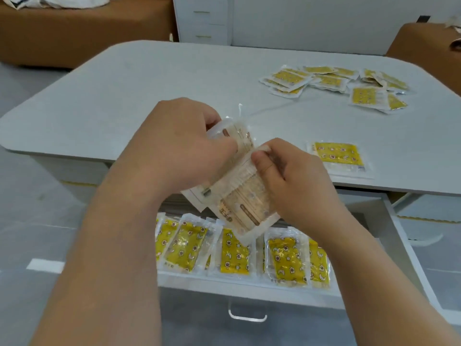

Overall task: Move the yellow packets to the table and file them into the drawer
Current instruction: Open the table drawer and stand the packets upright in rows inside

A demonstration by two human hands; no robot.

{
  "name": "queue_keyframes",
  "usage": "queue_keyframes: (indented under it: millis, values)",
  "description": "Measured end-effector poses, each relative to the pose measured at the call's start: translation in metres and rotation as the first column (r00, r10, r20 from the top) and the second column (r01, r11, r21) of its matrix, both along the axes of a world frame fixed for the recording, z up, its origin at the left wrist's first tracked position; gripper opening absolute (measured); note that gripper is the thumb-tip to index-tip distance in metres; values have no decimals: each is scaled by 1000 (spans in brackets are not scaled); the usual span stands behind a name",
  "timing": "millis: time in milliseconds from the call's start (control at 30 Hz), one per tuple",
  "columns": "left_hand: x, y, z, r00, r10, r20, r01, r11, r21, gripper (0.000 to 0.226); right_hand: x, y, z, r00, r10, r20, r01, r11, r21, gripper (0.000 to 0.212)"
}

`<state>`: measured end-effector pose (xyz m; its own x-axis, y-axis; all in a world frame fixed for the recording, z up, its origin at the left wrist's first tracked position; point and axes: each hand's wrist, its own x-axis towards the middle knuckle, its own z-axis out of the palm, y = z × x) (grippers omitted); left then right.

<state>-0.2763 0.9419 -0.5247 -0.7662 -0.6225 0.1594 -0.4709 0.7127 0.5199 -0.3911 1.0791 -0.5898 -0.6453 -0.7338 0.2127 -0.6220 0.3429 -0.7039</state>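
text: none legible | held packets [239,196]: back print too blurred | drawer packets [234,253]: pattern only

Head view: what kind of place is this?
Probably an office or packing workroom: a grey table with an open drawer of yellow packets, and a white drawer cabinet behind.

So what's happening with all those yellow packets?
A person is sorting them. Both hands hold a stack of packets above the open drawer, pale backs up. The left hand grips the stack's upper end, and the right hand pinches its edge with thumb and fingers. A row of yellow packets already stands filed in the drawer. On the table, a single packet lies near the front edge and a loose pile sits further back.
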Motion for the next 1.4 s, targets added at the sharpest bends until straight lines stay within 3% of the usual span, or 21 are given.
queue_keyframes:
  millis: [67, 167, 300, 433, 533, 733, 900, 967, 1067, 1200, 1400]
  values:
    - [11, -11, 1, 990, 45, 132, -51, 998, 41, 19, 6, -5, -3, 993, 73, 91, -88, 981, 173, 25]
    - [26, -25, -4, 923, 59, 379, -81, 996, 42, 18, 19, -16, -13, 986, 131, 107, -160, 925, 345, 21]
    - [31, -39, -28, 737, 71, 672, -110, 994, 16, 19, 39, -29, -30, 973, 131, 190, -188, 927, 323, 13]
    - [25, -58, -69, 614, 66, 787, -110, 994, 2, 16, 49, -36, -38, 901, 109, 420, -278, 888, 366, 32]
    - [27, -73, -93, 559, 81, 825, -121, 993, -15, 12, 53, -40, -38, 865, 77, 496, -303, 869, 392, 35]
    - [27, -88, -117, 583, 109, 805, -114, 992, -52, 8, 54, -47, -42, 781, 77, 619, -324, 898, 297, 23]
    - [27, -88, -135, 565, 47, 824, -77, 997, -4, 21, 52, -49, -46, 810, 135, 571, -344, 898, 275, 13]
    - [27, -85, -137, 569, 26, 822, -125, 991, 56, 20, 52, -51, -47, 868, 139, 477, -314, 898, 309, 6]
    - [29, -85, -140, 603, -20, 798, -217, 958, 188, 22, 50, -53, -51, 932, 139, 336, -257, 905, 339, 23]
    - [27, -89, -147, 665, -8, 747, -304, 911, 281, 37, 45, -52, -54, 954, 75, 289, -168, 935, 313, 21]
    - [25, -98, -151, 575, 23, 818, -113, 992, 51, 45, 39, -55, -57, 942, 53, 330, -167, 931, 324, 22]
